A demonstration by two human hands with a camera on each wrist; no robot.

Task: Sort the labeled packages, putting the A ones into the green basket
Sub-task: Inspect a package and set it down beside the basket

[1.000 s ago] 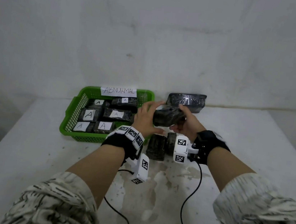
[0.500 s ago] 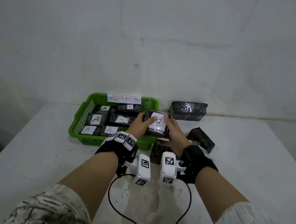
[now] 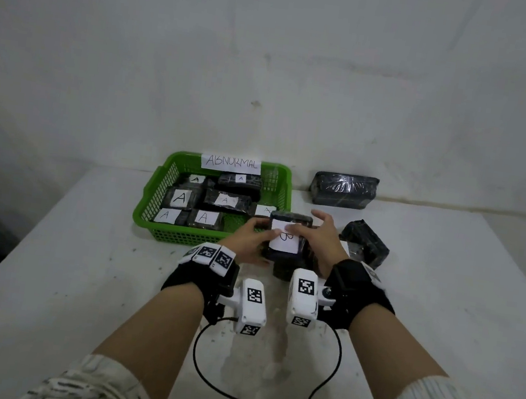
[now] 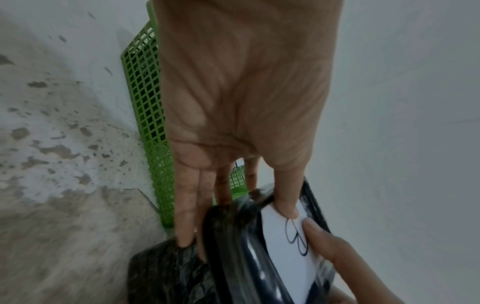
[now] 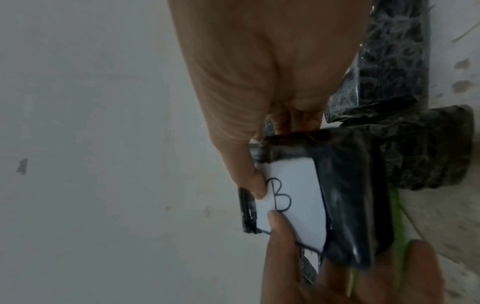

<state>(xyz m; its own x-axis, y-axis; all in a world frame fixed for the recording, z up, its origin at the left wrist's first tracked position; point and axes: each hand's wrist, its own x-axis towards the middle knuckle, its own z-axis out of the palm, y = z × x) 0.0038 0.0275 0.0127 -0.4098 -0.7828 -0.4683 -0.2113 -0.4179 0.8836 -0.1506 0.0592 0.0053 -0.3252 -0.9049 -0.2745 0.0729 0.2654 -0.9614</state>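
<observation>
A black wrapped package with a white B label (image 3: 284, 240) is held label-up just right of the green basket (image 3: 150, 208). My left hand (image 3: 262, 232) grips its left side, thumb on the label. My right hand (image 3: 309, 229) grips its right side, thumb on the label too, one finger lifted. In the left wrist view the B package (image 4: 288, 253) sits under my left thumb, with the basket wall (image 4: 145, 102) behind. The right wrist view shows both thumbs on the B label (image 5: 298, 197). Several A-labelled packages (image 3: 181, 198) lie inside the basket.
A large black bundle (image 3: 344, 190) stands against the back wall. One black package (image 3: 364, 243) lies right of my hands, and more packages (image 3: 282, 270) lie on the table beneath them. Two wrist cables (image 3: 201, 355) trail toward me over the stained white table (image 3: 77, 275).
The package was turned from its dark side to its B label facing up. Both hands then brought it down slightly, close over the packages on the table.
</observation>
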